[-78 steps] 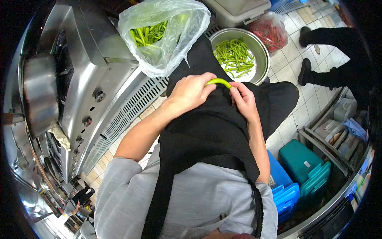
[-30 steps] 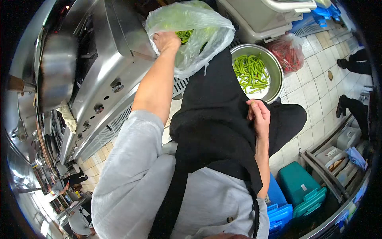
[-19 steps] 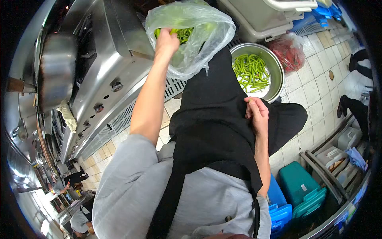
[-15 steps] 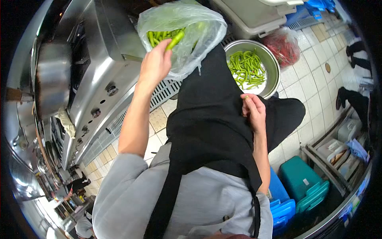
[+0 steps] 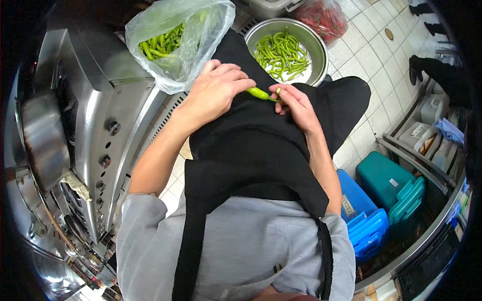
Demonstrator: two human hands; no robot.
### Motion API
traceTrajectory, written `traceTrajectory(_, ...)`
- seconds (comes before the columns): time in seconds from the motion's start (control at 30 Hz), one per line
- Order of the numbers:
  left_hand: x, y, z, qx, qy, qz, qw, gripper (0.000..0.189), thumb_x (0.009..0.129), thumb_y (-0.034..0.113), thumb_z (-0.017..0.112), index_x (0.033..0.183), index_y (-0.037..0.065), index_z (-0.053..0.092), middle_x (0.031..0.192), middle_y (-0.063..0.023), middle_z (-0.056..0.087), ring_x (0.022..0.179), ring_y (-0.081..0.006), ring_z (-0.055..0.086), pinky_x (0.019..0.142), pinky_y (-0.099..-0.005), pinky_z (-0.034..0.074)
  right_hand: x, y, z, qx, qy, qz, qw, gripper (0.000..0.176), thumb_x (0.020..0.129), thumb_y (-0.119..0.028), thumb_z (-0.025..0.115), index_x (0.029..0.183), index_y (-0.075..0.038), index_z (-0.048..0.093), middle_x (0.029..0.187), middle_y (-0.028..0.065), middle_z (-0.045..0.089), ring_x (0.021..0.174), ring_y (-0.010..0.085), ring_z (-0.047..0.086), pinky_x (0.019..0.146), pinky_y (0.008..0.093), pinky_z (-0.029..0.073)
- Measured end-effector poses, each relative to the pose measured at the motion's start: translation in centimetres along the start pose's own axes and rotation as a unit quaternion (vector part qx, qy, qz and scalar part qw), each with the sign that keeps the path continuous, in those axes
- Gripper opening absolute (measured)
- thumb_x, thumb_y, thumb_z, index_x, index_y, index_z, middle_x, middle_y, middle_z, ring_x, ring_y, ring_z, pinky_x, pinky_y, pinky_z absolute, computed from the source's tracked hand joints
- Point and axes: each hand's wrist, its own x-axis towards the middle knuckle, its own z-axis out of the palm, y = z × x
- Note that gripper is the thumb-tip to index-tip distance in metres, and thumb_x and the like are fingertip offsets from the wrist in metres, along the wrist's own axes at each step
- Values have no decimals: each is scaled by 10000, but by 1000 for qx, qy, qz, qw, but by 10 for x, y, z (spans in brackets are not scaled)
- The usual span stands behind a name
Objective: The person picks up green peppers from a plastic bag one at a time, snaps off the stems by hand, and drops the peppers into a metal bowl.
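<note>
My left hand (image 5: 217, 92) is closed round a green chili pepper (image 5: 258, 93), its stem end pointing toward my right hand. My right hand (image 5: 297, 106) pinches at that stem end, and a small pale-green stem piece (image 5: 278, 91) shows at the fingertips. Both hands are above my lap, over the black apron (image 5: 251, 145). Beyond my left hand, a clear plastic bag (image 5: 201, 47) stands open with green chili peppers (image 5: 161, 42) inside. Past my right hand sits a round metal basin (image 5: 321, 54) partly filled with slender green peppers (image 5: 282, 52).
A steel stove front with knobs (image 5: 113, 127) runs along my left. Behind the basin lies a bag of red peppers (image 5: 323, 21) on the tiled floor (image 5: 362, 45). Blue (image 5: 359, 205) and teal (image 5: 386, 178) lidded bins stand at right, near a metal rack. A person's dark-clothed leg (image 5: 434, 74) shows at far right.
My left hand has brought a green chili pepper from the plastic bag to my lap, beside my right hand. My right hand has shifted toward it. The camera view has shifted too.
</note>
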Motion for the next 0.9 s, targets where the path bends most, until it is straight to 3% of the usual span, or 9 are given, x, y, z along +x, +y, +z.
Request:
traceTrajectory(0.13,16,-6,6,23,34,43,998,283,835,41,611,1095,113,697,1102,-38,671,1140,-232,581,952,-383,394,2,9,3,-63,-36,-27,997,318,1019,-269,554,1217,-28,615,913,-4,642,721,64,543,659,220,452)
traceTrajectory(0.33,26,-24,14,5,22,32,999,296,824,60,630,1107,109,706,1085,-44,673,1120,-231,590,929,-376,415,0,4,2,-114,-31,-17,993,297,998,-263,602,1157,-16,643,884,-19,635,742,43,524,676,221,444)
traceTrajectory(0.5,33,-18,22,43,31,74,996,368,820,95,650,1187,116,671,1194,-64,646,1209,-258,555,1036,-408,398,-1,2,2,-113,-53,-24,992,249,984,-227,623,1105,-16,675,820,-56,579,729,31,476,649,206,390)
traceTrajectory(0.6,33,-8,33,103,113,89,984,450,813,123,664,1260,111,616,1279,-89,599,1269,-287,512,1098,-447,371,-5,2,1,-93,-66,-41,993,255,995,-256,608,1039,-15,680,780,-59,564,729,35,482,655,214,402)
traceTrajectory(0.7,27,-10,59,52,112,87,989,501,801,137,686,1282,66,566,1285,-120,582,1273,-310,504,1098,-498,386,-11,5,4,-47,-71,-68,994,263,1005,-253,589,1023,-6,678,759,-58,542,703,33,453,627,209,373)
traceTrajectory(0.9,27,-6,80,-106,127,71,984,373,852,126,664,1199,40,559,1191,-141,621,1161,-339,582,1042,-461,441,-16,-2,7,-20,-38,-58,997,259,1021,-242,559,987,-10,670,728,-59,504,652,30,421,585,196,339)
